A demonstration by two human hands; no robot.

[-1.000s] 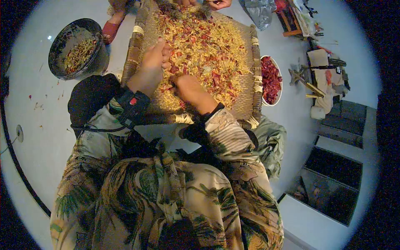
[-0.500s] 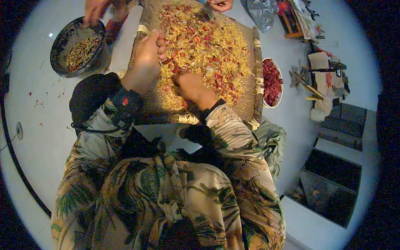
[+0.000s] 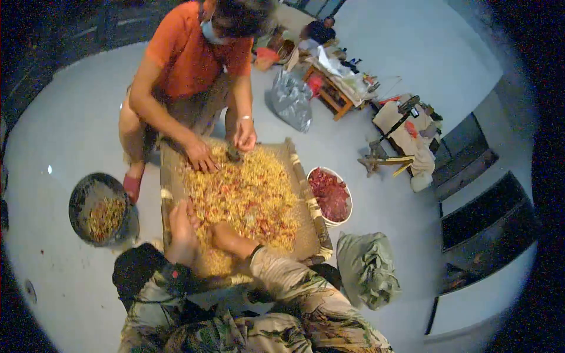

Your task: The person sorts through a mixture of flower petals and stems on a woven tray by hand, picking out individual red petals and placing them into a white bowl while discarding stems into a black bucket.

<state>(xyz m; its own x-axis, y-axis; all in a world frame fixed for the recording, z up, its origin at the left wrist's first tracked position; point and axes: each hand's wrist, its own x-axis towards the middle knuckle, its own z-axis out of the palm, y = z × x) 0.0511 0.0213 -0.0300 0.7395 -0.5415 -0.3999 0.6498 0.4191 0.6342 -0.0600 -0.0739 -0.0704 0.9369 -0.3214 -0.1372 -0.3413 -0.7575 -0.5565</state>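
A square woven tray point(image 3: 303, 220) with a bound wooden rim holds a spread of yellow bits mixed with red pieces point(image 3: 259, 188). At the tray's left side, my left hand point(image 3: 183, 223) is raised over the mix, its fingers curled in; what they hold, if anything, is hidden. My right hand point(image 3: 228, 240) reaches down to the mix near the tray's lower left, close to my left hand, its fingertips blurred and hidden. Across the tray, another person point(image 3: 176, 65) in an orange top has both hands over the mix.
A dark bucket point(image 3: 99, 209) with stems inside stands left of the tray. A white bowl of red pieces point(image 3: 329, 197) is to the right, beside a green-grey bag point(image 3: 368, 270). Farther back are a grey plastic bag point(image 3: 291, 101), a low wooden table point(image 3: 329, 97) and a small stool point(image 3: 382, 162).
The view has tilted up, showing the co-worker and more of the room. The co-worker's hand has moved from the bucket to the tray. My hands remain over the tray's left part.
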